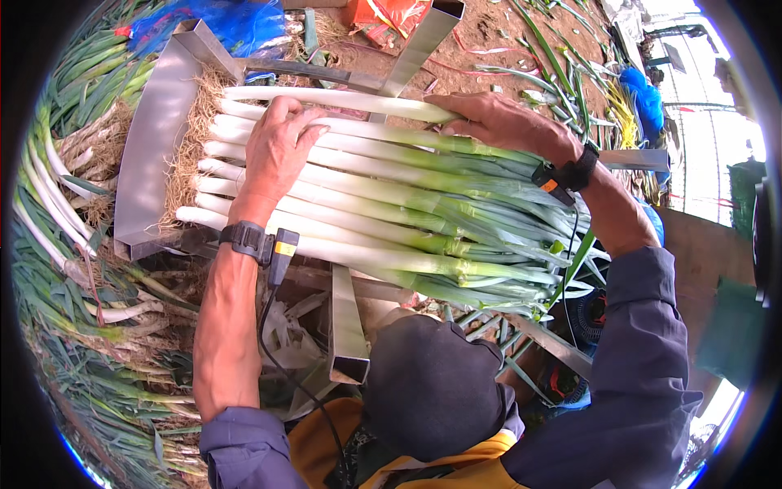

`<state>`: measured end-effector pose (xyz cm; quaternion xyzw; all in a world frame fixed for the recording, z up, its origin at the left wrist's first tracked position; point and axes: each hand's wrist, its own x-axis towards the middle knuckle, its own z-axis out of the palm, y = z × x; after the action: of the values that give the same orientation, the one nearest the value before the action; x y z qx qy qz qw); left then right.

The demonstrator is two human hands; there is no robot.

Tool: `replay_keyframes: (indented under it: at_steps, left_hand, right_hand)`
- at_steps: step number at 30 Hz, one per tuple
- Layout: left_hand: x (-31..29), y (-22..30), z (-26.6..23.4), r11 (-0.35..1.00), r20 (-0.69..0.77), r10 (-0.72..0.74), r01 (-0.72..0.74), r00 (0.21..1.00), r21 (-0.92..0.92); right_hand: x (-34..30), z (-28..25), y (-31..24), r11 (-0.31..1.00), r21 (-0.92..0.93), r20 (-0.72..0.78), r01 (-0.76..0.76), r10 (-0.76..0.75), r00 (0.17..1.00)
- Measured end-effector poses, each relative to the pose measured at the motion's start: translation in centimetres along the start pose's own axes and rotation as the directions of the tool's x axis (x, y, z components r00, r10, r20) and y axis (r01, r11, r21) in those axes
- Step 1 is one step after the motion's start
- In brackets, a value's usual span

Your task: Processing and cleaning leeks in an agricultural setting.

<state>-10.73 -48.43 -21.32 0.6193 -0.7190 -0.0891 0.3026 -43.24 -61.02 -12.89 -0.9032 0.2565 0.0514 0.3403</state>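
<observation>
Long green onions [358, 191] lie side by side in a flat row on a metal frame, white shafts leftward and green leaves rightward. Their bushy roots [191, 155] sit close to an upright metal plate [147, 147]. My left hand [281, 151] bends over the white shafts near the far side, its fingers curled down and thumb close to them; the fingertips are partly hidden. At the far edge of the row, my right hand [505, 122] grips the outermost green onion around where white turns green. Wrist straps with small devices are on both my arms.
Piles of green onions [73, 277] fill the left side. A square metal tube [346, 326] juts out from the frame's near side, and another [423, 49] at the far side. Blue plastic [212, 28], an orange bag [383, 16] and loose leaves lie beyond on the soil.
</observation>
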Motion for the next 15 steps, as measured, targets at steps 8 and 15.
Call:
replay_keyframes:
  at_steps: [8,15]
  left_hand:
    - [0.2,0.3,0.3,0.999,-0.004,-0.048,0.048,0.999,-0.01]
    - [-0.5,-0.2,-0.2,0.999,-0.026,-0.012,0.011,1.0,-0.032]
  right_hand:
    - [-0.5,3.0,2.0,0.987,0.144,-0.066,-0.071,0.081,0.994]
    - [-2.2,4.1,-0.9,0.941,-0.31,-0.287,-0.135,0.042,0.957]
